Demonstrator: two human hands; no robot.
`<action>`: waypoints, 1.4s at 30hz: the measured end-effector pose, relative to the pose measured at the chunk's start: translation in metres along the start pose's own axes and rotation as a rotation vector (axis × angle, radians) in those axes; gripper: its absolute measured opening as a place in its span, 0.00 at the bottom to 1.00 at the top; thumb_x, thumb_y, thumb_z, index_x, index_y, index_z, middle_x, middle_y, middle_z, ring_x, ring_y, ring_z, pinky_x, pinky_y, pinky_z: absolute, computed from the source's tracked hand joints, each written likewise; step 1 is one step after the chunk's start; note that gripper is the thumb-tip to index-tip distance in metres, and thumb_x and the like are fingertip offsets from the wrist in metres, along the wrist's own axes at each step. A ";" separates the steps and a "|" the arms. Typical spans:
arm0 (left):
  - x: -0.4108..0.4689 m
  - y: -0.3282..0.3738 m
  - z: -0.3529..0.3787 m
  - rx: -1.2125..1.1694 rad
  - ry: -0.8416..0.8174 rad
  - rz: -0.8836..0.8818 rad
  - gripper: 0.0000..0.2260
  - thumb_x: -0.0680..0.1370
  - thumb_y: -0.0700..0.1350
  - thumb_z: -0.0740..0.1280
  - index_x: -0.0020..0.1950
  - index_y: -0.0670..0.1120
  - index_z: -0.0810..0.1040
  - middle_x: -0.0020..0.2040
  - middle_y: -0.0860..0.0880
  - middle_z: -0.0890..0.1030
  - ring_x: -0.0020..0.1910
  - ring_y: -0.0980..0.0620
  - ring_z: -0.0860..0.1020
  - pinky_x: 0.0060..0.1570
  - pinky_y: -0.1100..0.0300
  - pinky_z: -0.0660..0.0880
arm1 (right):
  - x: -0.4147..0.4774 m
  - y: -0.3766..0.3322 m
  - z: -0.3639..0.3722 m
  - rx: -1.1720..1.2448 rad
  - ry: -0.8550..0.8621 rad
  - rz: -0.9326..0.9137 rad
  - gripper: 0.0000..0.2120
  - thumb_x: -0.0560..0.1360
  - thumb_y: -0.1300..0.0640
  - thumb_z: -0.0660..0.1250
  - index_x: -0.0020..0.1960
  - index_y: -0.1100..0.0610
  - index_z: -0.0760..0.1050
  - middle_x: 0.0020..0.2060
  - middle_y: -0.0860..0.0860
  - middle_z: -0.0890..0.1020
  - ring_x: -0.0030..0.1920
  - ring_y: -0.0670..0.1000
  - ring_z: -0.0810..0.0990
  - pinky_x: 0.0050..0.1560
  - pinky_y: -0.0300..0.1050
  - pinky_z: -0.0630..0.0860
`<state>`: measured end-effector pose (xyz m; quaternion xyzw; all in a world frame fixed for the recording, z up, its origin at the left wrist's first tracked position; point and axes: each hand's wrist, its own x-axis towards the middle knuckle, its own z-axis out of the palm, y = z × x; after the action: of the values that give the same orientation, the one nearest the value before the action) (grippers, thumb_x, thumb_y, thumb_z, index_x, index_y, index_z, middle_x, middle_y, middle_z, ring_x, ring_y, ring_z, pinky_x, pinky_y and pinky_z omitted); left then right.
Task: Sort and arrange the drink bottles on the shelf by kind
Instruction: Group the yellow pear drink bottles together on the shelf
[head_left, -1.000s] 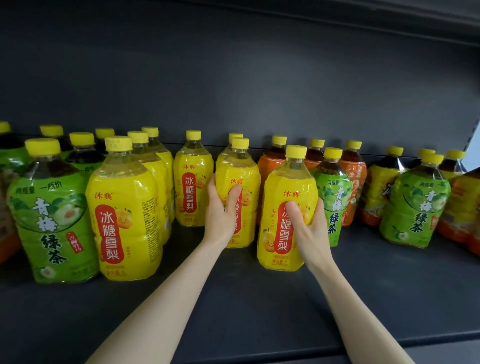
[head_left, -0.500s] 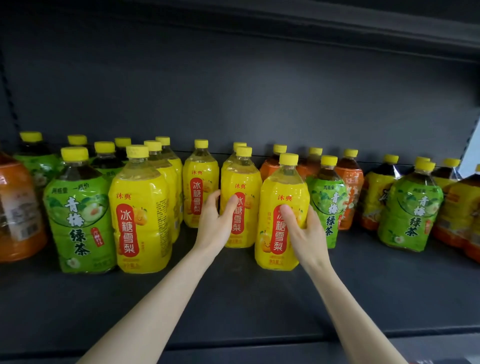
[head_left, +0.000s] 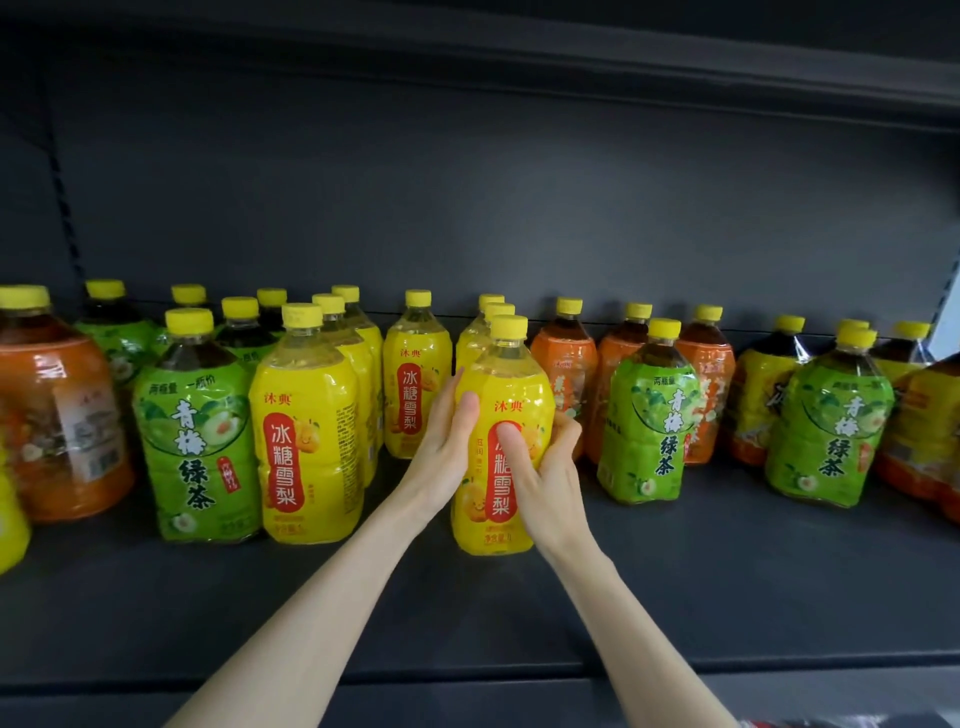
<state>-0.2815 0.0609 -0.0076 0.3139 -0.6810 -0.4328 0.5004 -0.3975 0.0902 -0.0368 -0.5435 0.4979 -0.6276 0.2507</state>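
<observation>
Left grip (head_left: 441, 447) and right grip (head_left: 548, 467) both wrap the front yellow bottle (head_left: 514, 379); likely to line it up with its kind.

head view, close, facing shelf (head_left: 727, 597) front

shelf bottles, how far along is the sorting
Partly done. The yellow row beside the green group at left looks sorted. In hand: left hand and right hand grip one front yellow bottle. Left to do: a green bottle stands among the orange bottles, and another green bottle sits mixed in farther right.
</observation>
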 end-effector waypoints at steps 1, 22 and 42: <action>0.001 -0.001 0.000 0.009 -0.001 0.000 0.21 0.80 0.56 0.47 0.72 0.60 0.51 0.66 0.58 0.62 0.54 0.69 0.67 0.39 0.81 0.69 | 0.000 -0.002 -0.002 0.018 -0.030 0.002 0.27 0.63 0.27 0.65 0.53 0.39 0.60 0.55 0.46 0.79 0.55 0.48 0.81 0.55 0.57 0.79; 0.013 -0.008 -0.009 0.142 -0.024 0.099 0.34 0.72 0.61 0.53 0.77 0.54 0.50 0.70 0.51 0.69 0.63 0.54 0.72 0.57 0.61 0.73 | 0.002 0.005 -0.030 -0.176 -0.321 -0.016 0.47 0.69 0.47 0.70 0.77 0.45 0.43 0.60 0.38 0.74 0.60 0.44 0.77 0.61 0.48 0.77; -0.025 0.013 -0.014 0.763 0.234 0.176 0.22 0.77 0.55 0.62 0.68 0.45 0.71 0.64 0.46 0.75 0.58 0.48 0.77 0.53 0.57 0.74 | -0.014 -0.022 -0.049 -0.636 -0.171 -0.084 0.23 0.74 0.44 0.67 0.65 0.50 0.69 0.57 0.50 0.81 0.52 0.54 0.81 0.52 0.57 0.80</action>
<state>-0.2603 0.0843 -0.0048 0.4648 -0.7553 -0.0659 0.4573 -0.4345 0.1278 -0.0187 -0.6654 0.6232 -0.4025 0.0833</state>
